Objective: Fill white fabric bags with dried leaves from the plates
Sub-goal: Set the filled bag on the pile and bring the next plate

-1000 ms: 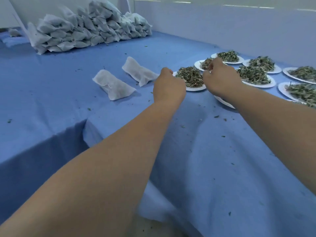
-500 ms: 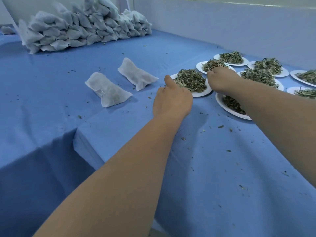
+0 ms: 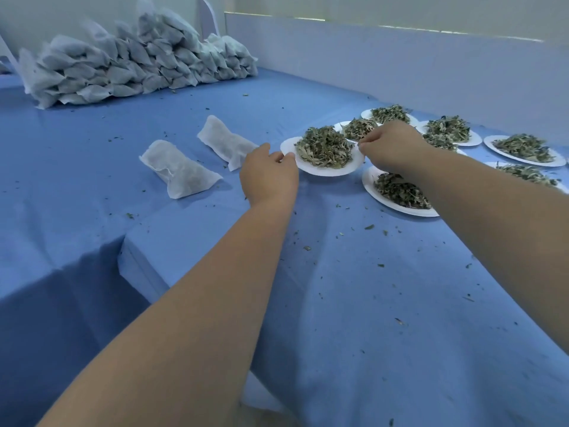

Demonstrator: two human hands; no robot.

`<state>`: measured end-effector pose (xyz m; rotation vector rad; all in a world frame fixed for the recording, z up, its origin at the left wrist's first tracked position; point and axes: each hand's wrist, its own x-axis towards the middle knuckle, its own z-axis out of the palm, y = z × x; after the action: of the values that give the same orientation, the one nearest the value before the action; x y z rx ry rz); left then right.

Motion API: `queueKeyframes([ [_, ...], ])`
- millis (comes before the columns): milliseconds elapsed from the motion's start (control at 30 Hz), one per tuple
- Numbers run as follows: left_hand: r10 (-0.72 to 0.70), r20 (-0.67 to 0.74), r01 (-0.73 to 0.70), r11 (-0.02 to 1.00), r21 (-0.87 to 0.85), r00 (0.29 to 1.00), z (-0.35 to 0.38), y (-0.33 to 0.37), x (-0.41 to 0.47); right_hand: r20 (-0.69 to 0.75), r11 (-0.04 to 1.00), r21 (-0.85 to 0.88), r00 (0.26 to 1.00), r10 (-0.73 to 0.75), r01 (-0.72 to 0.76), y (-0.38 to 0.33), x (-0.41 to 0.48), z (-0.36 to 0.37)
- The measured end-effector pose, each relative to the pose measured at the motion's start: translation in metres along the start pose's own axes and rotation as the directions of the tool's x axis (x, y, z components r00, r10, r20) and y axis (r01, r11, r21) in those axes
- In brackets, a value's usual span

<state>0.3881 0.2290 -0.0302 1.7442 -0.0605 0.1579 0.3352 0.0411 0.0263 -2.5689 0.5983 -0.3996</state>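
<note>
Now hands (image 3: 329, 161) gripping round white plate (image 3: 323, 171), crinkly dried leaves (image 3: 324, 146)

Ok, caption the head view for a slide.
Both hands, left hand and right hand, grip the rim of a white plate heaped with dried leaves, beside two bags.

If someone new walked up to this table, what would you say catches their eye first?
Probably the two hands, left hand and right hand, gripping opposite edges of a white plate heaped with dried leaves at the centre. Next, the big pile of filled white bags stacked at the far left, and the cluster of other leaf-laden plates to the right on the blue cloth.
</note>
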Motion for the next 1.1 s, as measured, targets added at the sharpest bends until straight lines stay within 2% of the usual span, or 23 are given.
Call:
queueKeyframes([
  [133, -0.114, 0.005, 0.112, 0.961, -0.252, 0.993, -0.001, 0.004, -0.004, -0.019, 0.996, 0.085, 1.0, -0.005, 0.007, 0.005, -0.01, -0.003],
  [333, -0.169, 0.081, 0.188, 0.872, -0.451, 0.982, 0.006, 0.02, -0.025, -0.16, 0.973, 0.231, 0.986, 0.041, -0.003, 0.023, -0.04, -0.034],
  [467, -0.176, 0.182, 0.246, 0.83, -0.501, 0.967, 0.021, 0.038, -0.063, -0.246, 0.96, 0.275, 0.961, 0.127, -0.057, 0.049, -0.084, -0.072],
  [667, -0.132, 0.411, 0.33, 0.825, -0.459, 0.902, 0.051, 0.066, -0.149, -0.367, 0.951, 0.266, 0.896, 0.25, -0.156, 0.099, -0.195, -0.137],
  [900, -0.051, 0.66, 0.346, 0.88, -0.325, 0.749, 0.076, 0.084, -0.267, -0.455, 0.909, 0.271, 0.79, 0.411, -0.317, 0.154, -0.346, -0.189],
  [1000, -0.018, 0.716, 0.281, 0.926, -0.251, 0.697, 0.084, 0.08, -0.309, -0.46, 0.884, 0.265, 0.755, 0.467, -0.385, 0.171, -0.399, -0.195],
  [1100, 0.061, 0.743, 0.057, 0.989, -0.133, 0.667, 0.088, 0.069, -0.334, -0.444, 0.866, 0.25, 0.744, 0.499, -0.433, 0.187, -0.44, -0.192],
])
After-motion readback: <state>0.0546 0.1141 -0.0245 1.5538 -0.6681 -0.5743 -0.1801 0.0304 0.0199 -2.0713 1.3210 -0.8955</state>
